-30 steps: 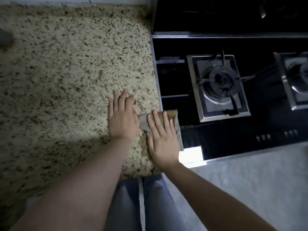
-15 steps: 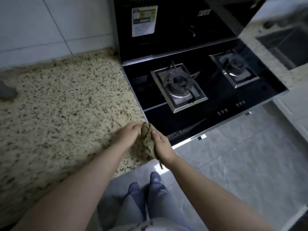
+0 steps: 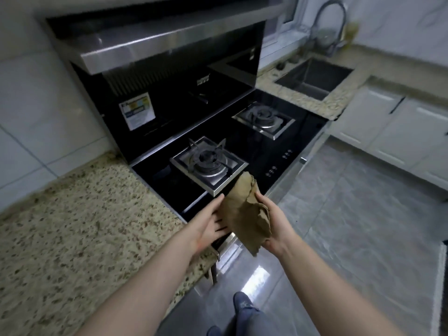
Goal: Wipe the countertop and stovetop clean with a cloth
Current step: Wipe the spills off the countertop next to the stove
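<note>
Lifted off the desk [image 3: 80, 229], the cloth [image 3: 244, 214] hangs at six o'clock of the near burner [image 3: 208, 162], right hand [image 3: 275, 223] gripping it, left hand [image 3: 208, 225] open-fingered against it; the stovetop [image 3: 286, 141] likely remains unwiped.

The countertop [image 3: 80, 229] is lying on the left, and the stovetop [image 3: 278, 146] is set right beside it on the right. Two burners are sitting on the stovetop: the near burner [image 3: 208, 161] is toward the front, and the far burner [image 3: 263, 118] is behind it and to the right. A hood [image 3: 155, 42] is hanging above the stovetop, against the wall. Past the stovetop a sink [image 3: 312, 77] is sunk into more counter, with a tap [image 3: 331, 25] standing behind it. The cloth [image 3: 244, 212] is being held up between the left hand [image 3: 208, 226] and the right hand [image 3: 274, 221], maybe just over the stovetop's front edge. Cabinets [image 3: 400, 132] are standing at the far right, with the floor [image 3: 351, 226] lying in front of them.
</note>
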A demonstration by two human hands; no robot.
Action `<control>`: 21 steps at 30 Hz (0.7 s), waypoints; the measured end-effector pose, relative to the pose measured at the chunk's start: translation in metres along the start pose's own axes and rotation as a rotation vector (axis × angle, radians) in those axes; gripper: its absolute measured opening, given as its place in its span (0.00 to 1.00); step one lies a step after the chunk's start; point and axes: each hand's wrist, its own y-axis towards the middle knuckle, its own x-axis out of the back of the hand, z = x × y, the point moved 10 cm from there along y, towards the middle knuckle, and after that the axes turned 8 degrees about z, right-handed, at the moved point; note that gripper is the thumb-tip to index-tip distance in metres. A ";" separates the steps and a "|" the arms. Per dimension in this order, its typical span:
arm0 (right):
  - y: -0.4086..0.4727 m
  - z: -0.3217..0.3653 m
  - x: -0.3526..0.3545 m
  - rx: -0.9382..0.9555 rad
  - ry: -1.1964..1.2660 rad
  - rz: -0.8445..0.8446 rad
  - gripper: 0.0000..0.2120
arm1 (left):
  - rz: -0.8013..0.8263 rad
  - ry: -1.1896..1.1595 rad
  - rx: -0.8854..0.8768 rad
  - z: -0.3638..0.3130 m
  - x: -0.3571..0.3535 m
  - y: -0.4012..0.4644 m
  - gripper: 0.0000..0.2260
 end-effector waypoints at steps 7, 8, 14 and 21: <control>-0.046 0.069 0.045 0.242 0.064 -0.049 0.21 | 0.071 0.244 -0.165 -0.030 -0.087 0.020 0.05; -0.051 0.078 0.055 0.262 0.060 -0.060 0.22 | 0.070 0.294 -0.185 -0.033 -0.097 0.021 0.06; -0.087 0.134 0.107 0.385 0.021 -0.142 0.22 | 0.158 0.486 -0.282 -0.054 -0.179 0.039 0.06; -0.110 0.187 0.168 0.497 -0.058 -0.236 0.15 | 0.197 0.585 -0.276 -0.052 -0.247 0.082 0.05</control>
